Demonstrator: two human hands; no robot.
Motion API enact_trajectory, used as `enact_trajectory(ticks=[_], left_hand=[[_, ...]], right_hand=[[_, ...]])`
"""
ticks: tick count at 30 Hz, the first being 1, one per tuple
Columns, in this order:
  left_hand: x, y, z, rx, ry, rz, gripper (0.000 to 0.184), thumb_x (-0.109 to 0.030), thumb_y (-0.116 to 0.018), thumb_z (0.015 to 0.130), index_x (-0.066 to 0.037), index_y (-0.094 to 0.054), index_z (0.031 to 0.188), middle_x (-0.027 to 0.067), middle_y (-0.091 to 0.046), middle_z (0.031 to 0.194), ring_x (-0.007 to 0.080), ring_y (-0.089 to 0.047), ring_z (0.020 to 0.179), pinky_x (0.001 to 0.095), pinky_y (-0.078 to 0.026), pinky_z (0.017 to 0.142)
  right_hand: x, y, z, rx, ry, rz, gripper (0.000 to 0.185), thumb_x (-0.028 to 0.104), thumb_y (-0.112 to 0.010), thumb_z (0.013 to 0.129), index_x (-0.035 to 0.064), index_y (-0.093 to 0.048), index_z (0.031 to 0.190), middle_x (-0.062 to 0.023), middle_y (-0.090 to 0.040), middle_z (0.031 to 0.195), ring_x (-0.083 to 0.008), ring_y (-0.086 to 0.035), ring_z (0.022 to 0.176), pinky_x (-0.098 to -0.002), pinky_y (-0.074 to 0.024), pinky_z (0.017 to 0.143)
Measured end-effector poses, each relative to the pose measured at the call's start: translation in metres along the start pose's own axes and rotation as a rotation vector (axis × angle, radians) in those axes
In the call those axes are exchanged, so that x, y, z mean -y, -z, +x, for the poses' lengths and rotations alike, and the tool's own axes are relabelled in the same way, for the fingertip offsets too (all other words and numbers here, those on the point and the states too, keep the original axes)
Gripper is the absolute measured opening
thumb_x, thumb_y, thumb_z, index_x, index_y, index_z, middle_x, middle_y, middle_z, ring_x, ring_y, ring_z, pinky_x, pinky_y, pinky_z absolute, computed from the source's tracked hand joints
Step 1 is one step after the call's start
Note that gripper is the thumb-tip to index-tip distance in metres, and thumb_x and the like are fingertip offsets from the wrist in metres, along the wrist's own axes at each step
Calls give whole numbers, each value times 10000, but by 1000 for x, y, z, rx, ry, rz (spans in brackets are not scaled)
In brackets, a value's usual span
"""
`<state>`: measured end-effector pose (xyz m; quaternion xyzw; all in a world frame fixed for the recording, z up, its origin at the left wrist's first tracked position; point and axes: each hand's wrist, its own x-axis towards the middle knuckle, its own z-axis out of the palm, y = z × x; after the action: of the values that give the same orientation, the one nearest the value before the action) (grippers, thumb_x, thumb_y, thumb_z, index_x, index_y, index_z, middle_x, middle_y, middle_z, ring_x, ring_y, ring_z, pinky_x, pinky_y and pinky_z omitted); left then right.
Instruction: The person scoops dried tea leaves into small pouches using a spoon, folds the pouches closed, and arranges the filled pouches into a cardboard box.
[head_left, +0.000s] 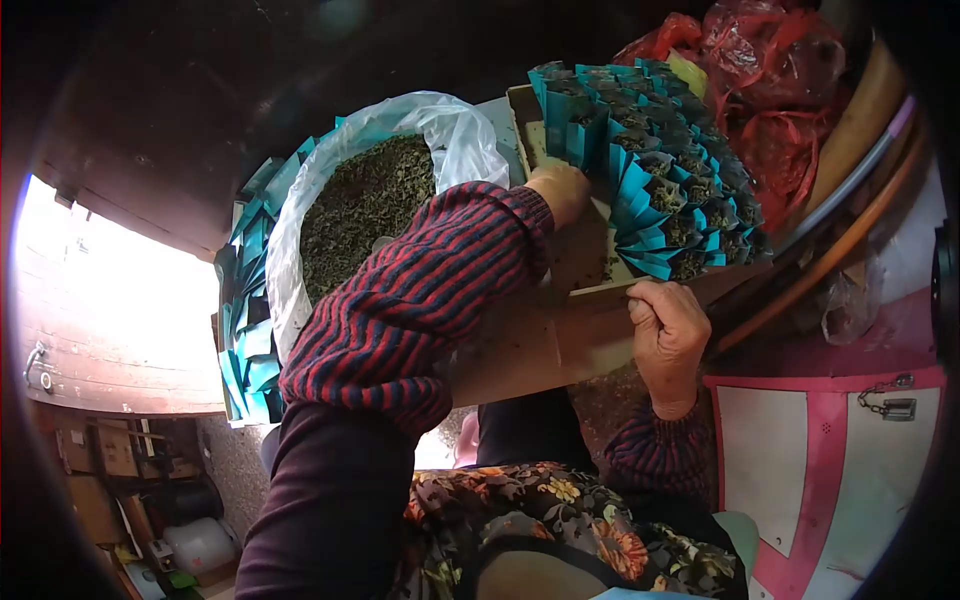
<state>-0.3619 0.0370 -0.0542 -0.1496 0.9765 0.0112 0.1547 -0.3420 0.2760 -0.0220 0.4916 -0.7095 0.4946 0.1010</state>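
Observation:
A shallow cardboard box (582,290) holds rows of blue-green paper packets (650,175) filled with dry, dark leafy bits. My left hand (562,192), in a red-and-blue striped sleeve, reaches into the left part of this box beside the packets. Its fingers are turned away and mostly hidden. At the box's near edge is my right hand (670,328), its fingers curled in; whether anything is between them does not show. Left of the box stands a clear plastic bag (470,130), open at the top and full of dark dried leaves (365,205). My left forearm crosses over its right side.
More blue-green packets (262,350) are stacked left of the bag. Red plastic bags (775,70) lie at the back right, near curved pipes (850,215). A pink-and-white cabinet (765,460) with a latch stands at right. Boxes and clutter (120,450) fill the lower left.

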Motion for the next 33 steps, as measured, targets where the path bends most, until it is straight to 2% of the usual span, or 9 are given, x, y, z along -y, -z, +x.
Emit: enact_trajectory(ticks=[3,6,15,22,26,28,30,31,33], left_hand=[[-3,0,3,22,-25,-30,272,-128,-530,866,-59,-678,1083,138,-637,1162,273,-610,1091,364,-501,881],[-7,1,1,44,-96,22,266,-129,-535,865,-51,-680,1073,144,-636,1157,280,-615,1079,364,-504,876],[-10,5,-8,-28,-27,-151,270,-140,-559,844,-34,-679,1062,172,-634,1140,296,-617,1064,365,-503,881],[-5,-4,-1,-37,-51,-149,253,-112,-556,833,4,-679,1021,190,-641,1104,331,-625,1031,392,-514,858],[3,-12,13,-124,-92,-195,219,-69,-558,797,18,-685,953,228,-651,1017,365,-626,994,414,-521,825],[4,1,10,-156,-191,-80,210,-82,-588,764,5,-690,925,224,-656,978,364,-635,956,413,-523,808],[6,17,3,-166,-250,-66,212,-120,-613,739,-13,-695,903,206,-663,944,362,-643,916,411,-529,780],[9,24,-1,-274,-277,-30,205,-122,-679,631,-81,-684,832,138,-671,809,321,-660,780,382,-529,669],[11,49,-24,-255,-238,-136,208,-119,-679,637,-77,-660,840,116,-655,741,284,-656,709,363,-525,642]], right_hand=[[-3,-1,-3,22,19,-5,62,8,-636,781,7,-622,842,-99,-591,729,-253,-563,680,-326,-452,631],[-2,-1,-4,43,6,-18,63,7,-637,779,6,-621,840,-103,-588,729,-256,-562,678,-325,-451,631],[-4,-5,-6,28,18,-16,74,-4,-638,772,4,-620,843,-106,-573,715,-258,-560,669,-326,-448,625],[-4,-2,-9,43,9,-37,80,-10,-639,770,2,-619,846,-99,-559,704,-245,-553,660,-319,-439,612],[-3,2,-12,37,-1,-48,85,-23,-630,772,2,-622,853,-94,-566,710,-235,-559,661,-310,-441,612],[-4,4,-14,18,15,-39,87,-26,-627,774,2,-625,856,-92,-568,709,-230,-561,660,-306,-443,612],[-1,6,-14,19,6,-61,88,-31,-624,778,1,-627,860,-89,-572,706,-218,-563,658,-296,-446,614],[-1,6,-14,21,5,-60,88,-31,-624,778,1,-627,860,-89,-572,706,-218,-563,658,-296,-446,614],[-1,5,-16,24,8,-60,83,-29,-628,780,-2,-628,859,-85,-573,701,-207,-561,654,-289,-446,615]])
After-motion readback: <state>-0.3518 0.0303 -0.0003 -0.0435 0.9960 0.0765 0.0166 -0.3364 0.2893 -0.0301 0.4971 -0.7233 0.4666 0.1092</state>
